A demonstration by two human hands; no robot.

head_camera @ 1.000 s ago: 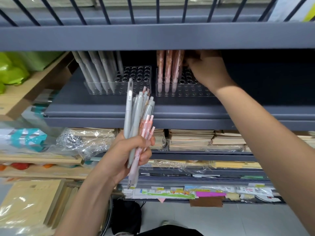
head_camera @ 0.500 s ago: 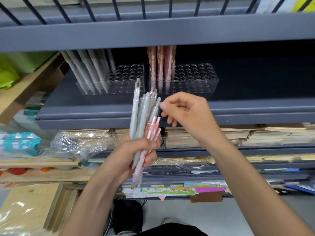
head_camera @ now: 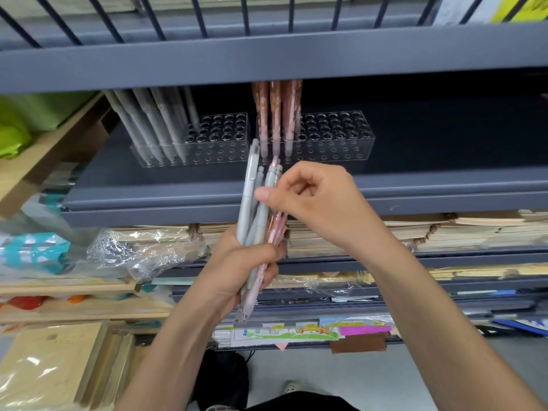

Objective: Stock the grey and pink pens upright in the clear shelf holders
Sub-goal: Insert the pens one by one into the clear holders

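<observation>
Pens fill the left hand (head_camera: pixel 246 271), whose fingers are curled tightly around the lower half of a bundle of pens (head_camera: pixel 256 215), with grey ones on its left side, pink ones on its right, and all tips pointing down. The right hand (head_camera: pixel 314 203) is at the upper part of this bundle. Its thumb presses on a grey barrel and its other fingers are curled behind, so it pinches the bundle, but I cannot tell which single pen it takes. Both hands are in front of the dark shelf (head_camera: pixel 415 185), just below two clear holders. In the left holder (head_camera: pixel 219 149) several grey pens (head_camera: pixel 154 126) stand at the left end and lean to the left. In the right holder (head_camera: pixel 335 137) a few pink pens (head_camera: pixel 277 114) stand nearly upright, also at the left end. Under the shelf lie paper stacks (head_camera: pixel 474 229) and crumpled plastic wrap (head_camera: pixel 133 250). Along the lowest shelf edge runs a strip of labels (head_camera: pixel 296 332) with small drawings, and beside it a pink label (head_camera: pixel 364 330). The writing there is too small to read, and the print on the pens is blurred.
</observation>
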